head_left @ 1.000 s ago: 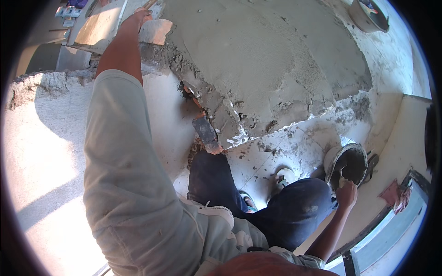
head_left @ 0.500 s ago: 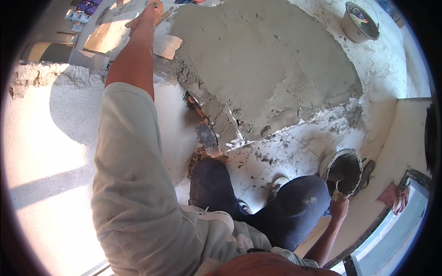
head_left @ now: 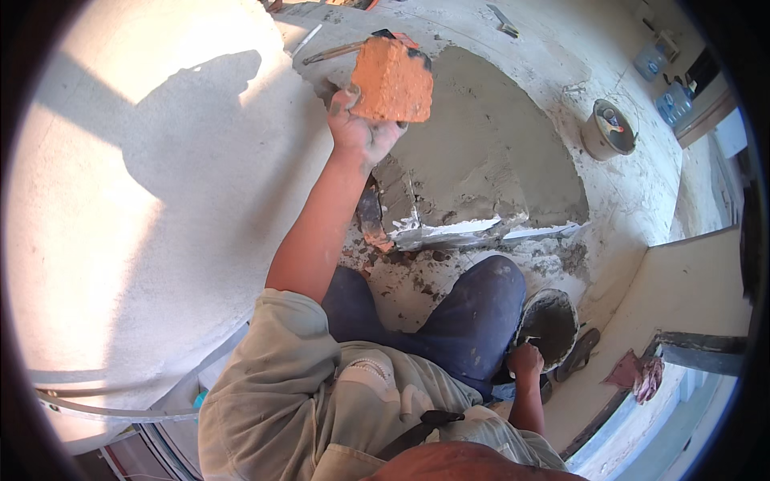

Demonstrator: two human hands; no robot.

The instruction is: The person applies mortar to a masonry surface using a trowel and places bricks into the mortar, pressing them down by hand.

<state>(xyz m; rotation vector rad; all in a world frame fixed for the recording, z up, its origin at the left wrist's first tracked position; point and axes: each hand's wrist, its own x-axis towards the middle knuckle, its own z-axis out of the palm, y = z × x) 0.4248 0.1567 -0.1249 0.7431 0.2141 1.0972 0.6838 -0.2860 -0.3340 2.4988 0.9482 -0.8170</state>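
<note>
Held up in my left hand [head_left: 357, 136] is a rough orange brick piece [head_left: 391, 84], with the fingers wrapped round its lower end. It hangs over the left edge of a wet grey mortar bed [head_left: 489, 128], whose near side ends in a broken, whitish edge. Low on the right, my right hand [head_left: 525, 361] is closed at the rim of a mortar bucket [head_left: 527, 311]. The fist grips the handle of a trowel; its blade is hidden in the dark mortar.
Farther right stands another bucket [head_left: 595, 144] with items inside. Blue water jugs [head_left: 674, 104] are near the far right wall. A sandal [head_left: 579, 353] lies beside the mortar bucket, and a reddish cloth [head_left: 646, 378] hangs on the window frame [head_left: 698, 353]. A pale wall top [head_left: 208, 208] fills the left.
My left arm has drawn back from the far left, and the brick piece is now raised in that hand. The view has swung left. My right hand stays at the mortar bucket.
</note>
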